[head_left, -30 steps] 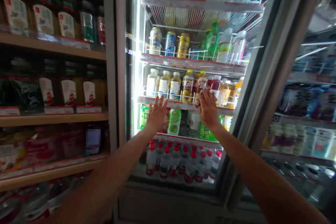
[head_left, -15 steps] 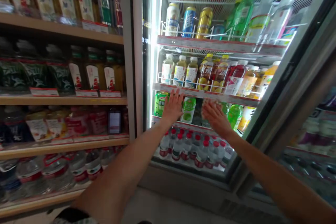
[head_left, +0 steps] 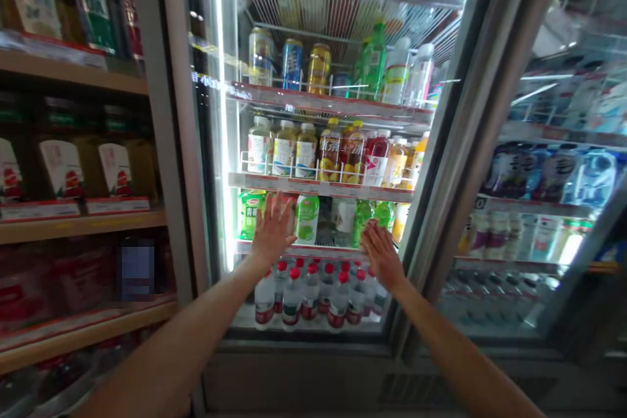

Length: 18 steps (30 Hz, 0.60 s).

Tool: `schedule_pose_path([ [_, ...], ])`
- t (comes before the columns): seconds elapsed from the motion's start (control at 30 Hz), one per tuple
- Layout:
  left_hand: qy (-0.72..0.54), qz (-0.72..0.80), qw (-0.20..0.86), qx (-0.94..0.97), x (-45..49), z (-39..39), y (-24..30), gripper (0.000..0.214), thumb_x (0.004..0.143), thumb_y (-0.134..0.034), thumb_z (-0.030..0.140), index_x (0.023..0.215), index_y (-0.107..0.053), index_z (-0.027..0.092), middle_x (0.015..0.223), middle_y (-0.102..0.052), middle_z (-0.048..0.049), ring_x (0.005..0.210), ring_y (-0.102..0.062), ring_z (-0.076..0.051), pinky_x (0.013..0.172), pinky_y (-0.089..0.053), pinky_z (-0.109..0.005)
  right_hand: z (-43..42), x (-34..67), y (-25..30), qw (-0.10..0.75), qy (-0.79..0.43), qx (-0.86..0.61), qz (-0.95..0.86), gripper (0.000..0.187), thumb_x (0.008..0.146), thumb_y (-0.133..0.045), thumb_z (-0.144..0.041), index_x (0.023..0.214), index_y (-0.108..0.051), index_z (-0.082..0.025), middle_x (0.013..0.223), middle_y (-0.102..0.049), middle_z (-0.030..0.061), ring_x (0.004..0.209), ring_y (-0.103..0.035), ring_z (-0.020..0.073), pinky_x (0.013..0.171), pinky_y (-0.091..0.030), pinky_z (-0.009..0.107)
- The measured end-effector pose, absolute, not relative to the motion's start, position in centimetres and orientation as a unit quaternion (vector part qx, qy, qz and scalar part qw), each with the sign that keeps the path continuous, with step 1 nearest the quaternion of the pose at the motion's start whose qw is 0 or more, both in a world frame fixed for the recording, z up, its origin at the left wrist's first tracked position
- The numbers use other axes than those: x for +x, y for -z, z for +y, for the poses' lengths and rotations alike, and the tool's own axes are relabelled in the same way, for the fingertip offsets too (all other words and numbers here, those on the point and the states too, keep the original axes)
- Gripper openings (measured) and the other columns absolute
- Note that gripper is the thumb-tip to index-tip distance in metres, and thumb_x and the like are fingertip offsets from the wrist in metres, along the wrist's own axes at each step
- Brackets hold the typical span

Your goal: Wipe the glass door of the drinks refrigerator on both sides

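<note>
My left hand is raised before a lit drinks fridge, fingers spread and holding nothing. It partly covers the shelf between a green pack and a bottle with a green-and-white label. To the right, my right hand is stretched out, its fingers fairly straight and close together, with nothing visible in it. Green bottles stand just above and behind its fingertips. Whether either hand touches a glass front is unclear. Below, red-capped water bottles fill the bottom shelf.
Higher fridge shelves hold tea and juice bottles and cans. A metal door frame slants at the right, beside another stocked fridge. Wooden shelves with bottles stand at the left.
The view has swung right, showing more of the right-hand fridge. My right hand has shifted right along the shelf and lower, towards the green bottles. My left hand stays spread, slightly lower.
</note>
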<state>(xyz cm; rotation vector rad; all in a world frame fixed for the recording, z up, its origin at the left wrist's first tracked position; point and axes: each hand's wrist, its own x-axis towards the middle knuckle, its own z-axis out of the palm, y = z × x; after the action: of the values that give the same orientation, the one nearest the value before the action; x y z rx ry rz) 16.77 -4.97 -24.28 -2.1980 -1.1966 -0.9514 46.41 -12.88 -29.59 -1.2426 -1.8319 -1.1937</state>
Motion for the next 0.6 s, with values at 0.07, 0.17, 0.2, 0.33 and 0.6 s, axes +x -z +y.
schedule_pose_path([
  [0.07,0.353,-0.435,0.233,-0.795,17.0,-4.9,24.8,0.088,0.070,-0.070,0.035,0.142,-0.025,0.014,0.151,-0.012,-0.0176,0.139,-0.002,-0.035,0.108,-0.021,-0.057,-12.7,47.8,28.0,0.341,0.472,-0.480,-0.656,0.059,0.087,-0.039,-0.012,0.143,-0.025,-0.023,0.150,-0.026,0.0111,0.140,-0.018,0.0260,0.108,-0.030,0.058],
  [0.17,0.358,-0.434,0.238,-0.792,17.1,-4.7,25.2,0.088,0.070,-0.070,0.035,0.142,-0.025,0.013,0.151,-0.012,-0.0178,0.139,-0.002,-0.035,0.108,-0.021,-0.058,-12.5,49.2,25.9,0.424,0.493,-0.505,-0.568,0.060,0.090,-0.037,-0.018,0.146,-0.016,-0.023,0.152,-0.019,0.0132,0.140,-0.017,0.0276,0.107,-0.029,0.060],
  [0.2,0.356,-0.434,0.242,-0.792,17.1,-4.7,25.4,0.088,0.070,-0.070,0.035,0.142,-0.025,0.014,0.151,-0.011,-0.0176,0.139,-0.002,-0.035,0.108,-0.021,-0.057,-12.6,49.3,26.1,0.435,0.492,-0.511,-0.555,0.060,0.090,-0.037,-0.019,0.146,-0.015,-0.022,0.152,-0.019,0.0136,0.140,-0.018,0.0275,0.107,-0.029,0.059],
  [0.33,0.349,-0.430,0.252,-0.793,17.1,-4.8,26.1,0.086,0.070,-0.069,0.032,0.142,-0.026,0.015,0.152,-0.011,-0.0161,0.140,0.000,-0.034,0.108,-0.021,-0.057,-14.2,49.1,30.9,0.397,0.479,-0.534,-0.572,0.063,0.089,-0.035,-0.014,0.147,-0.010,-0.021,0.152,-0.018,0.0141,0.140,-0.016,0.0280,0.106,-0.032,0.059],
  [0.6,0.350,-0.425,0.259,-0.794,17.2,-4.5,27.6,0.085,0.073,-0.066,0.036,0.143,-0.023,0.018,0.152,-0.012,-0.0147,0.139,0.002,-0.032,0.108,-0.020,-0.058,-12.7,49.2,26.2,0.415,0.507,-0.506,-0.561,0.063,0.090,-0.033,-0.013,0.147,-0.007,-0.024,0.152,-0.020,0.0129,0.140,-0.015,0.0281,0.106,-0.032,0.059],
])
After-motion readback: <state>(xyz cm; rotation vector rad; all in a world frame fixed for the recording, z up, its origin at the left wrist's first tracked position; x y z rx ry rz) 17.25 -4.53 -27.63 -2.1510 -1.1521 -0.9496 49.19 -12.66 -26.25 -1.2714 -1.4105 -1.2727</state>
